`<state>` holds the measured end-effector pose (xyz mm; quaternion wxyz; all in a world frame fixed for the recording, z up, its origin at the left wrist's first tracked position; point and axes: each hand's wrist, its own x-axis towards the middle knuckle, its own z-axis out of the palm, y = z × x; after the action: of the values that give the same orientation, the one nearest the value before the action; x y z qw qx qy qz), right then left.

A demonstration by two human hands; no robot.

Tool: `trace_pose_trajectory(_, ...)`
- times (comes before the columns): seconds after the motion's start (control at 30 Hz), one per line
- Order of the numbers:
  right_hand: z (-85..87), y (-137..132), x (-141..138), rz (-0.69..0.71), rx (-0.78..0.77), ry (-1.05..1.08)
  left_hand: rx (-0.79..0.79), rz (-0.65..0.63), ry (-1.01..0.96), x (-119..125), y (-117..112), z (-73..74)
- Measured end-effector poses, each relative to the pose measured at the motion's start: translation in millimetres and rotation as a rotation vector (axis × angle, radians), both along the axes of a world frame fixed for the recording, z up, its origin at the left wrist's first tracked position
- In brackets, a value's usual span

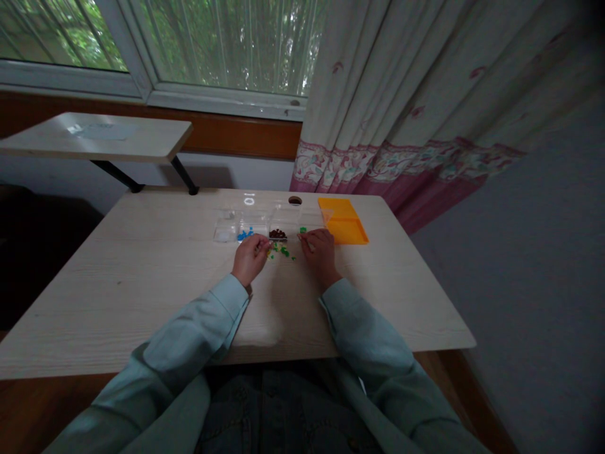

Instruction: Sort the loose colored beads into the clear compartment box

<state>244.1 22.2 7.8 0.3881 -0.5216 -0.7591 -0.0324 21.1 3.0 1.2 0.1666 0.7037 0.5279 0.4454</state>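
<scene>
Denim lap [283, 410] nearest, before the table [142, 271]. Left hand [250, 257]: angled forward and rightward, fingers curled; cannot tell what the grip holds. Clear compartment box [225, 234] just beyond, long axis left to right; blue pieces [244, 235], brown pieces [278, 234] inside. Green bits [284, 251] loose between hands. Right hand [322, 253]: angled forward-left, back upward, fingertips bunched; grip contents too small to tell.
</scene>
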Motion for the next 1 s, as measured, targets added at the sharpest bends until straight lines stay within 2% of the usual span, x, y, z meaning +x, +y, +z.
trace_pose_trajectory(0.17, -0.6, -9, -18, 0.187, -0.008, -0.072, -0.066, -0.045, -0.096, 5, -3, 0.5)
trace_pose_trajectory(0.3, -0.8, -15, -30, 0.264, -0.02, -0.121, -0.147, -0.06, -0.213, 7, -5, -0.5)
trace_pose_trajectory(0.57, 1.1, -19, -34, 0.261, -0.002, -0.128, -0.147, -0.127, -0.208, 8, -8, 3.1)
trace_pose_trajectory(0.73, 1.1, -19, -34, 0.266, -0.012, -0.109, -0.119, -0.174, -0.153, 6, -6, -2.0)
trace_pose_trajectory(1.0, 0.7, -19, -34, 0.274, -0.014, -0.107, -0.048, -0.178, -0.04, 4, -2, -6.7)
